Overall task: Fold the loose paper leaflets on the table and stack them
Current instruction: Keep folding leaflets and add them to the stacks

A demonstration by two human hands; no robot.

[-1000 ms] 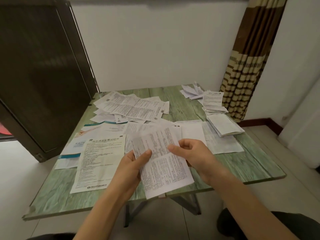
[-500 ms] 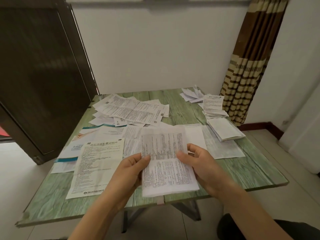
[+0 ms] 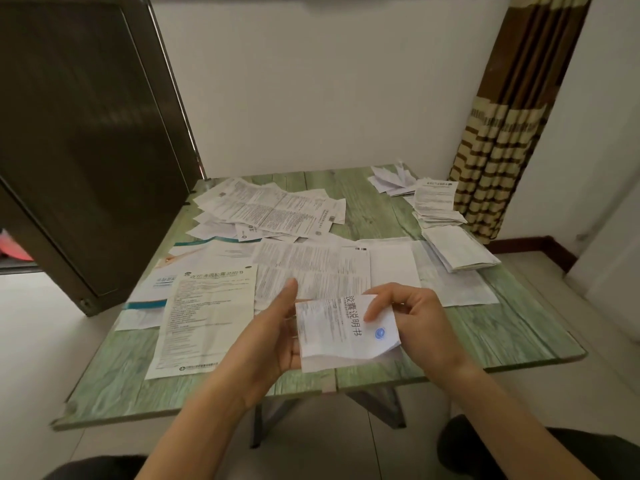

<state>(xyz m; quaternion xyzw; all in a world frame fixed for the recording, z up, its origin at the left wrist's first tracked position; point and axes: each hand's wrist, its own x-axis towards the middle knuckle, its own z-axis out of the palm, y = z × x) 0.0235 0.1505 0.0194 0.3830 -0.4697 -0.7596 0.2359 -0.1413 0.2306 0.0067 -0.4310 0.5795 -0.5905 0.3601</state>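
Observation:
A white printed leaflet (image 3: 332, 332), folded over on itself, hangs above the near edge of the green table (image 3: 502, 334). My left hand (image 3: 273, 337) supports its left edge with the thumb raised, and my right hand (image 3: 412, 317) pinches its upper right part. Loose unfolded leaflets lie spread on the table: a large sheet (image 3: 207, 317) at the near left, more sheets (image 3: 311, 268) in the middle, a heap (image 3: 270, 209) at the back left. Stacks of folded leaflets (image 3: 457, 247) sit along the right side.
A dark door leaf (image 3: 86, 150) stands open by the table's left side. A striped brown curtain (image 3: 502, 133) hangs at the back right corner. More folded papers (image 3: 394, 180) lie at the far right corner. Tiled floor runs on both sides.
The leaflet, held flat and open before, is now folded over, showing its title side. Both hands have drawn closer together around it.

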